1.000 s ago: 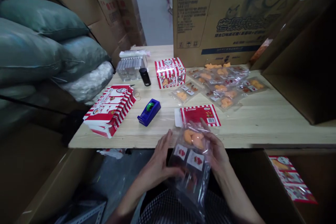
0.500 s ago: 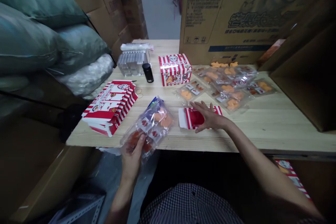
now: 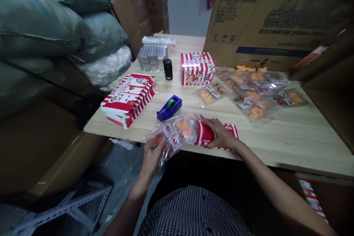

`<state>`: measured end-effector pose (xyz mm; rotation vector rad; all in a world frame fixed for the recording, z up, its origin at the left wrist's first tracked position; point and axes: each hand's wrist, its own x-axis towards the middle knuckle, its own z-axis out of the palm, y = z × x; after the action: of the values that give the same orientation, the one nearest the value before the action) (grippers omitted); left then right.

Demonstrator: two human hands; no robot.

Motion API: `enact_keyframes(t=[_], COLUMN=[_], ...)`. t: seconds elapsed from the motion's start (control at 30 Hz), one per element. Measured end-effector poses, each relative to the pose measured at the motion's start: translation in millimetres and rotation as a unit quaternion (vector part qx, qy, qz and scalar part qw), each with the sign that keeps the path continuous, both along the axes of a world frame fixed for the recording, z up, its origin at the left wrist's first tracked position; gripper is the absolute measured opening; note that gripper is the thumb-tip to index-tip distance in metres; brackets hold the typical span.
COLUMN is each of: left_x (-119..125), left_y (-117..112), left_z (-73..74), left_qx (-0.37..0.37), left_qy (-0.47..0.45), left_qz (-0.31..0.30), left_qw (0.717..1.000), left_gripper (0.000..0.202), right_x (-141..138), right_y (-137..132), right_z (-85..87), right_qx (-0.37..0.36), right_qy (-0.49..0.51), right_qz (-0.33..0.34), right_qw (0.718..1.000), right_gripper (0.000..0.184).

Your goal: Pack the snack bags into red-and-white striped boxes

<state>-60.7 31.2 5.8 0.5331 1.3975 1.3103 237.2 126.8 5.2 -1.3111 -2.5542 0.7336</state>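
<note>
Surface: we sit at a pale wooden table (image 3: 279, 134), with grey-green sacks (image 3: 41, 18) piled to the left and a big brown cardboard box (image 3: 276, 11) standing at the back.
Left hand: our left hand (image 3: 153, 153) pinches the near end of a clear plastic packet of orange and red pieces (image 3: 177, 131), fingers closed on it at the table's front edge.
Packet: its far end lies on the table, touching the red-and-white striped flat carton (image 3: 204, 135).
Right hand: our right hand (image 3: 220, 137) lies on top of that carton, fingers stretched over it; we cannot tell whether the thumb clamps it.
Behind the packet: a blue tape dispenser (image 3: 169, 107) sits just beyond.
Left side: a stack of striped flat cartons (image 3: 127, 97).
Back: a folded striped box (image 3: 197, 68), a black cylinder (image 3: 167, 69) and clear plastic trays (image 3: 153, 56).
Right side: more filled clear packets (image 3: 254, 94) lie spread out.
</note>
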Motion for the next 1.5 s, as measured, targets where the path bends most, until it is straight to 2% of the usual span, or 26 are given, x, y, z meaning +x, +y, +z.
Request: enact_keyframes(t=[0.13,0.27,0.43,0.8,0.97,1.07,1.2,1.37,1.5], left_x=[-5,-16,-22,-12,-25,-35,-34,-27,-33], left_y=[2,15,39,70,82,89,98,103,105], left_z=[-12.2,-19.5,-20.2,-13.3,-7.1,-0.3,6.3,6.1,9.4], left_qx=[-0.07,-0.078,-0.071,-0.073,-0.06,-0.053,-0.051,-0.044,-0.039], left_qy=[-0.041,-0.027,-0.009,-0.02,-0.003,0.022,0.038,0.051,0.072], left_qz=[-0.096,-0.169,-0.262,-0.365,-0.403,-0.428,-0.473,-0.471,-0.476], left_qw=[0.992,0.982,0.962,0.928,0.913,0.902,0.879,0.879,0.875], left_gripper=[0.051,0.044,0.038,0.033,0.032,0.025,0.017,0.02,0.017], right_x=[0,-1,-1,4,4,-1,-6,-6,-11], right_y=[-3,-4,-9,-13,-16,-20,-22,-21,-26], right_z=[-12.8,-18.5,-13.9,-16.3,-18.0,-20.2,-19.4,-17.6,-20.4], right_qx=[0.014,0.01,0.016,0.011,0.008,0.007,0.006,-0.005,0.014], right_qy=[-0.016,-0.029,-0.021,-0.005,0.005,0.007,-0.003,0.004,-0.007], right_qz=[0.009,0.012,0.025,0.015,-0.009,-0.01,0.0,-0.011,-0.031], right_qw=[1.0,0.999,0.999,1.0,1.0,1.0,1.0,1.0,0.999], right_gripper=[0.13,0.131,0.132,0.131,0.129,0.132,0.13,0.129,0.129])
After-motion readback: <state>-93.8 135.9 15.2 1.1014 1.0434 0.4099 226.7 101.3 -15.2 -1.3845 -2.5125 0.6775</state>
